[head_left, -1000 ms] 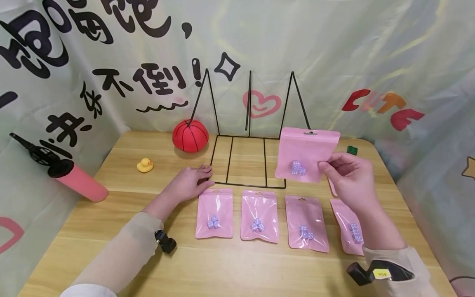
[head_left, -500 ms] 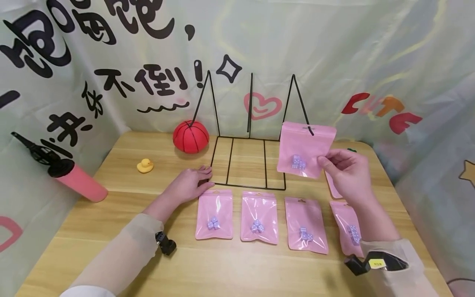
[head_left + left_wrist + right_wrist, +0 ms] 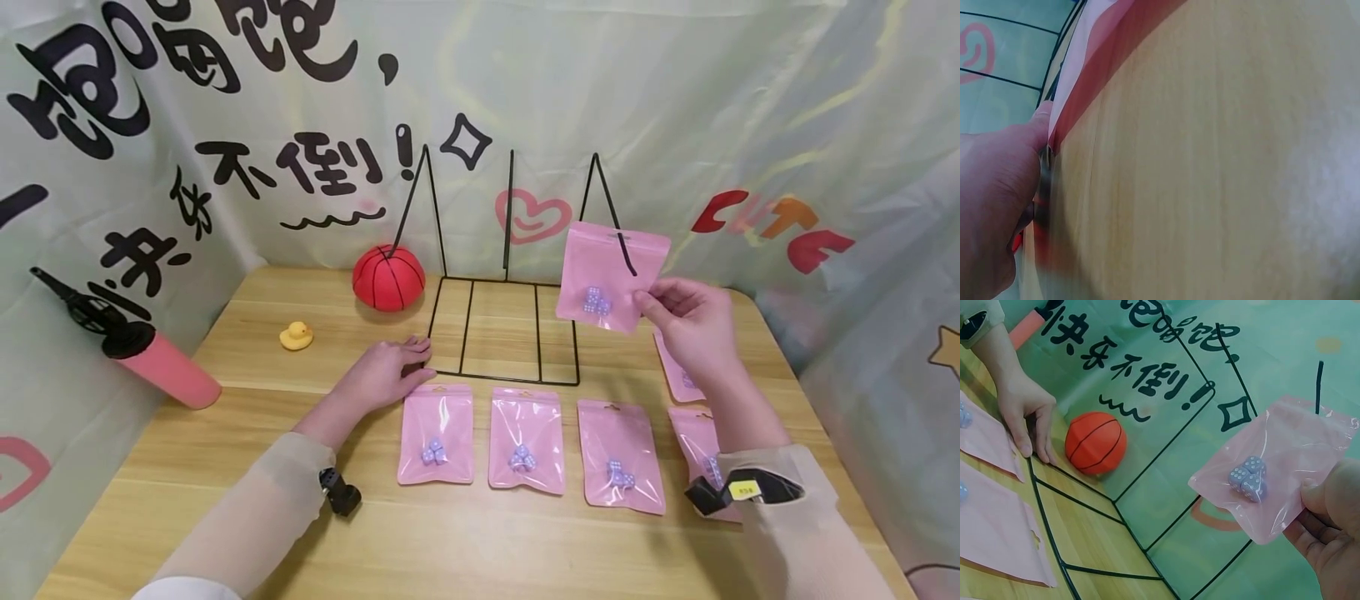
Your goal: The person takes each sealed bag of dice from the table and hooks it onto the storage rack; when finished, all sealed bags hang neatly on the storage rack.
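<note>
My right hand (image 3: 692, 327) pinches the right edge of a pink zip pouch (image 3: 611, 267) between thumb and fingers. Several pale purple dice (image 3: 1249, 479) show through its front. A black prong of the wire display rack (image 3: 502, 382) crosses the pouch's front from its top hole, and the pouch is raised off the table. My left hand (image 3: 382, 371) grips the rack's front left corner, thumb and fingers on either side of the wire, as the right wrist view shows. In the left wrist view its thumb (image 3: 1032, 128) lies beside a pouch edge.
A row of pink pouches (image 3: 525, 429) with dice lies in front of the rack, and another pouch (image 3: 675, 371) lies behind the right wrist. A red ball (image 3: 388, 279), a yellow duck (image 3: 297, 336) and a pink bottle (image 3: 176, 371) are at the left. A printed curtain hangs behind.
My right hand has moved the pouch up and back toward the rack. The prong, first at the pouch's top edge, now reaches well over its front. The left hand stays put.
</note>
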Demonstrator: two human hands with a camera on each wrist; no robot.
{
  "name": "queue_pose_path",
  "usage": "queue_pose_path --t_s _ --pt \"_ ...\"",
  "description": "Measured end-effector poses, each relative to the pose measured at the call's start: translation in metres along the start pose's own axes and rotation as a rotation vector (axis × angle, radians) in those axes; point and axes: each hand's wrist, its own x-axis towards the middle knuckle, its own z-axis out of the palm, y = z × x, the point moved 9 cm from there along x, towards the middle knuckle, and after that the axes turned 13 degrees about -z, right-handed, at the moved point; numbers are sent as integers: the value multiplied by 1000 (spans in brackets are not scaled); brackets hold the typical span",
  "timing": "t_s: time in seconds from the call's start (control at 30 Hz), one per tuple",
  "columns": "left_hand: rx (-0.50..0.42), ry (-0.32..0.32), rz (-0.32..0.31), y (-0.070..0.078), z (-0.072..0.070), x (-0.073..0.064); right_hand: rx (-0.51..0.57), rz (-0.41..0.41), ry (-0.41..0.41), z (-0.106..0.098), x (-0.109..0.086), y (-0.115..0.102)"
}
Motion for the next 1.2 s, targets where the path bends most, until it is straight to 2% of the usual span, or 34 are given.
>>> queue_pose_path --t_s 0.17,0.67,0.97,1.2 --pt "-7 7 -8 0 0 1 -7 6 8 0 9 5" --pt "-19 55 14 0 -1 1 -45 124 -1 6 34 23" --pt "-18 36 -10 -1 -1 1 -92 119 3 8 51 29" --pt "-12 17 -29 0 0 -1 -106 161 -8 9 57 34"
